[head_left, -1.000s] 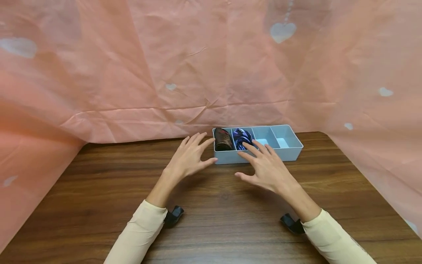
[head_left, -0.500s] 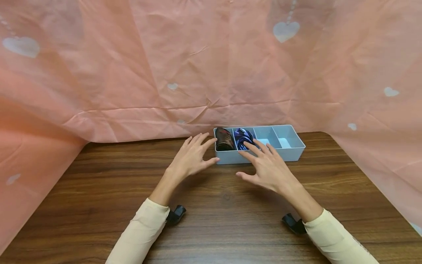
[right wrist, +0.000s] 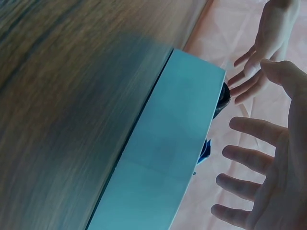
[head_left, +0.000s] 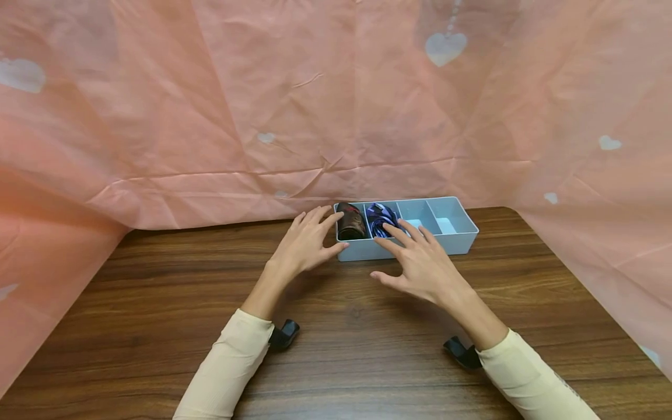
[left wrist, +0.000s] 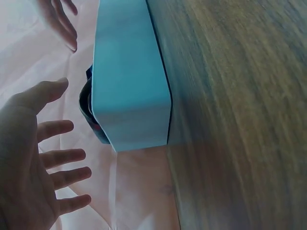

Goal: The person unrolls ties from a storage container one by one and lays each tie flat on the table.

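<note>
A light blue divided box point(head_left: 457, 245) sits near the back edge of the table. Its leftmost compartment holds a dark brown rolled tie point(head_left: 350, 223); the one beside it holds a blue and purple patterned rolled tie point(head_left: 379, 214). My left hand point(head_left: 301, 242) hovers at the box's left end, fingers spread, thumb and index overlapping the rim in the head view. My right hand point(head_left: 427, 265) is spread before the front wall, fingertips partly covering the blue tie. In the left wrist view, a gap shows between the left fingers point(left wrist: 72, 178) and the box. Neither hand holds anything.
Two more compartments point(head_left: 445, 213) lie at the box's right end. A pink curtain point(head_left: 294, 116) with pale hearts hangs behind and along both sides of the wooden table point(head_left: 357, 350). Black wrist mounts point(head_left: 285, 335) stick out by the sleeves.
My left hand has come slightly closer to the box's left end, its fingers now overlapping the corner more. The right hand keeps nearly the same pose; the head view has shifted slightly.
</note>
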`<state>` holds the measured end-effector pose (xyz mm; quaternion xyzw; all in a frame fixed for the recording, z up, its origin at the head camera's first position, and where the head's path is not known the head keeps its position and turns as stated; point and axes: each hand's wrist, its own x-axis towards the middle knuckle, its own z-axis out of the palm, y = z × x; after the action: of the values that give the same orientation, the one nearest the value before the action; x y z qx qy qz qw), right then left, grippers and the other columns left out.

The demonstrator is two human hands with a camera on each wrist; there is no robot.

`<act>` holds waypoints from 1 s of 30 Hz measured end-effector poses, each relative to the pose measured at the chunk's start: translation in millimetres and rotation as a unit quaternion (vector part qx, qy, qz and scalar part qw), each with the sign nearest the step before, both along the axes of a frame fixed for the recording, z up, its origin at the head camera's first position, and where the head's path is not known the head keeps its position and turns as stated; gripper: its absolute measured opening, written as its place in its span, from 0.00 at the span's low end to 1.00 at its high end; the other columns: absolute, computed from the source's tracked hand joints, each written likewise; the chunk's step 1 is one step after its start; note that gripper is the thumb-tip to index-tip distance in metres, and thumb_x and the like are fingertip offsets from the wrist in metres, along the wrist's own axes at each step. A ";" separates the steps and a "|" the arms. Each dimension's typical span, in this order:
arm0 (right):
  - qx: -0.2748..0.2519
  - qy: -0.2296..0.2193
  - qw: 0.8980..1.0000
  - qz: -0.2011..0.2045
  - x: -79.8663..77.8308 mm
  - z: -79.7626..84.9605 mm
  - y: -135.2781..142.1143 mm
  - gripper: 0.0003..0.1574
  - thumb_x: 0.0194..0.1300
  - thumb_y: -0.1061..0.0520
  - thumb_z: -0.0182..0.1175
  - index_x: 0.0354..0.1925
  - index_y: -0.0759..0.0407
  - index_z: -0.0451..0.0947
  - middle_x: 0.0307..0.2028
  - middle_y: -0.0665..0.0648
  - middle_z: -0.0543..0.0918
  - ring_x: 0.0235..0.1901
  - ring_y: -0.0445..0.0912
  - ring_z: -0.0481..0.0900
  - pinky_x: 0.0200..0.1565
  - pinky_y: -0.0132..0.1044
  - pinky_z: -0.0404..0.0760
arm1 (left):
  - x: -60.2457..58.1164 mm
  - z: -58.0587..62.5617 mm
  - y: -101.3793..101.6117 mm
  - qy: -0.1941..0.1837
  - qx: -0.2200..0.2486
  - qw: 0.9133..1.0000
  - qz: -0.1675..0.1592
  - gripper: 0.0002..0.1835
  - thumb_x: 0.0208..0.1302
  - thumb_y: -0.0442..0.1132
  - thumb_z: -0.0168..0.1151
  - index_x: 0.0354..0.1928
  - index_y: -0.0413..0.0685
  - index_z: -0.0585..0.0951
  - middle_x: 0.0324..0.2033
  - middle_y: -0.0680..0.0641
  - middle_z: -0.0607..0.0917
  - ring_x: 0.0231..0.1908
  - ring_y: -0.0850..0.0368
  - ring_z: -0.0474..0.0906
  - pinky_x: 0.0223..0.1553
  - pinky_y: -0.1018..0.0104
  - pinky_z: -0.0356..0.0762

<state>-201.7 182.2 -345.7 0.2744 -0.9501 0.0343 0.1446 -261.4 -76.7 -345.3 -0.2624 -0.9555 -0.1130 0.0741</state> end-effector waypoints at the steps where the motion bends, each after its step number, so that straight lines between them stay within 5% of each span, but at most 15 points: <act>1: 0.000 -0.001 1.000 -0.001 0.0 0.3 0.1 0.45 0.66 0.27 0.60 0.70 0.52 0.76 0.73 0.62 0.70 0.75 0.64 0.61 0.70 0.67 0.62 | -0.3 -0.2 0.3 -0.001 0.000 1.000 0.000 0.38 0.73 0.63 0.59 0.78 0.56 0.66 0.77 0.41 0.64 0.77 0.42 0.57 0.75 0.39 0.53; 30: 0.000 0.005 1.000 -0.005 1.2 -0.2 4.3 0.45 0.66 0.27 0.59 0.69 0.53 0.77 0.73 0.62 0.70 0.76 0.64 0.60 0.71 0.66 0.60 | -13.5 -5.1 16.5 0.003 0.030 0.999 -0.029 0.36 0.74 0.57 0.61 0.78 0.51 0.67 0.74 0.38 0.68 0.73 0.38 0.64 0.74 0.41 0.58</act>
<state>-200.5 186.5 -345.9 0.2698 -0.9507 0.0327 0.1495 -274.9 -60.2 -350.3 -0.2875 -0.9436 -0.1426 0.0814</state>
